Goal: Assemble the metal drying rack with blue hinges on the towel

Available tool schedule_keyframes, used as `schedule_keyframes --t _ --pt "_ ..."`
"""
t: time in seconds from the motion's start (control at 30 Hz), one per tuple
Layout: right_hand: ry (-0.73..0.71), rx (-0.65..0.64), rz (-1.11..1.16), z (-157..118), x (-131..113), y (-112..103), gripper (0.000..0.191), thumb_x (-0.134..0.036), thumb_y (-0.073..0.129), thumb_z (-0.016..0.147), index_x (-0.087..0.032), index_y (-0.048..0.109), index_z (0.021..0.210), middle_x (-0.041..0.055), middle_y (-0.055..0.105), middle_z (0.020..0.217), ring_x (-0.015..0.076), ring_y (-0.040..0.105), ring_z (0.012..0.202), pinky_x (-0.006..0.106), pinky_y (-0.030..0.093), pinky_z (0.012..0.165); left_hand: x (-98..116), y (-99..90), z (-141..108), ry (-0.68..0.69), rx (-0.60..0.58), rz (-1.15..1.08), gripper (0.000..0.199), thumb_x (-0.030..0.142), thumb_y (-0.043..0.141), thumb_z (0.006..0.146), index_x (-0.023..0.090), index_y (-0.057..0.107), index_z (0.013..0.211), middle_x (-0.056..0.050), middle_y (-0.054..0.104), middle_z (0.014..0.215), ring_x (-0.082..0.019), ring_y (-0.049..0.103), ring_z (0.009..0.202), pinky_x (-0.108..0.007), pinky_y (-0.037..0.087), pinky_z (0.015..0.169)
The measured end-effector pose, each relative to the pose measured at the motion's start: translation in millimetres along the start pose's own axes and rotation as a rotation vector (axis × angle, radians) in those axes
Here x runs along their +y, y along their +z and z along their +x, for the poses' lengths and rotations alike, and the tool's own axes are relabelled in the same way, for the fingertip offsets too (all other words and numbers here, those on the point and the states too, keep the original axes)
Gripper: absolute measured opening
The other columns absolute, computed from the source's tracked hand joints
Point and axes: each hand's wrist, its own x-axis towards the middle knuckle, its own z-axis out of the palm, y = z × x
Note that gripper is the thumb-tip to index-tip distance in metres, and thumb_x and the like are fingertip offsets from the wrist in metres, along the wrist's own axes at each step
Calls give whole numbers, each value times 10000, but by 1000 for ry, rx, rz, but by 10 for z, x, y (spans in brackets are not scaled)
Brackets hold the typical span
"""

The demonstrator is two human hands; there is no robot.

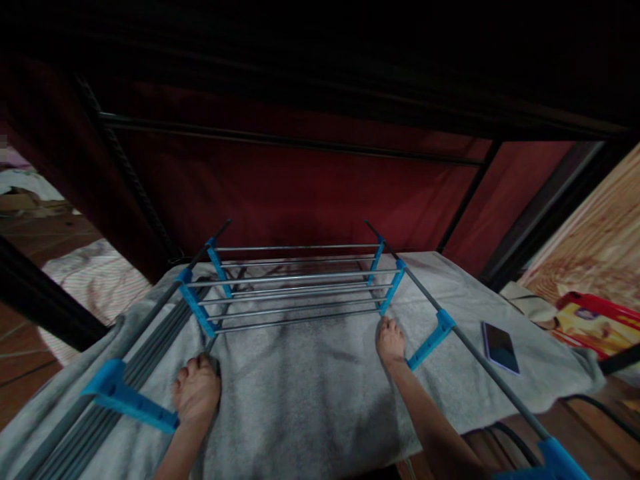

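A partly assembled rack of grey metal tubes (300, 277) and blue plastic brackets stands on a grey cloth. My left hand (197, 390) is closed around the left lower tube, between a blue bracket (133, 397) in front and a blue bracket (197, 303) farther back. On the other side, my right hand (391, 340) is closed just below the right blue bracket (393, 287), with another blue bracket (433, 339) beside its wrist. It appears to grip the right lower tube, which the hand mostly hides. Several thin crossbars span the two sides at the far end.
Loose grey tubes (100, 417) lie bundled on the grey cloth (310, 400) at the left. A phone (501, 347) rests at the right, near a red and yellow package (595, 327). Behind the rack are a red cloth panel (310, 193) and a dark metal frame (295, 140).
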Motion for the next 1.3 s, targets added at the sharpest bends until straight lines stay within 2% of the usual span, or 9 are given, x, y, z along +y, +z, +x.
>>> schedule_keyframes --t 0.2,0.33,0.47,0.6,0.73,0.87,1.07,1.3 --pt "-10 91 -35 -63 6 111 500 -104 308 972 -59 506 1429 217 632 1149 287 625 1042 385 452 851 40 -127 -17 1 -51 -56 467 81 295 948 33 606 1294 -221 634 1194 -326 582 1125 -410 454 893" --pt "-44 127 -18 -94 58 197 492 -143 315 973 -27 510 1410 222 637 1135 307 619 1050 417 456 868 86 -147 -136 -3 60 -47 532 81 324 940 59 523 1432 -227 549 1401 -324 533 1238 -450 423 1024" --pt "-173 197 33 -271 38 288 469 -197 421 935 -106 556 1375 205 597 1309 315 584 1169 423 449 937 127 -93 -371 93 148 -102 515 89 363 934 97 576 1402 -219 524 1461 -334 495 1320 -482 418 1076" --pt "-287 268 128 -550 -49 422 429 -204 405 938 -172 591 1323 160 600 1342 281 597 1177 382 458 935 138 -22 -597 116 116 -209 487 80 355 934 115 640 1327 -195 587 1397 -302 554 1278 -448 458 1066" --pt "-327 349 153 -696 -81 508 439 -203 356 959 -131 577 1331 181 621 1308 279 629 1092 404 452 970 90 44 -736 130 158 -345 420 226 395 991 157 637 1328 -158 633 1339 -272 602 1230 -435 490 1061" --pt "-337 361 189 -707 -70 496 461 -210 349 951 -131 564 1352 189 621 1306 294 629 1082 429 452 977 62 97 -882 212 196 -376 460 384 414 1015 186 608 1382 -146 619 1392 -272 597 1265 -447 494 1074" --pt "-314 339 273 -730 -89 457 476 -214 375 939 -128 567 1366 201 609 1324 300 618 1139 438 434 1019 69 154 -1008 232 150 -237 502 420 402 1017 195 602 1419 -167 579 1469 -324 525 1379 -523 411 1150" --pt "-314 353 254 -743 -108 456 481 -206 333 950 -120 563 1363 214 609 1348 313 605 1193 487 412 1063 15 164 -950 211 136 -196 542 467 445 995 200 579 1448 -158 524 1525 -332 475 1430 -504 391 1176"
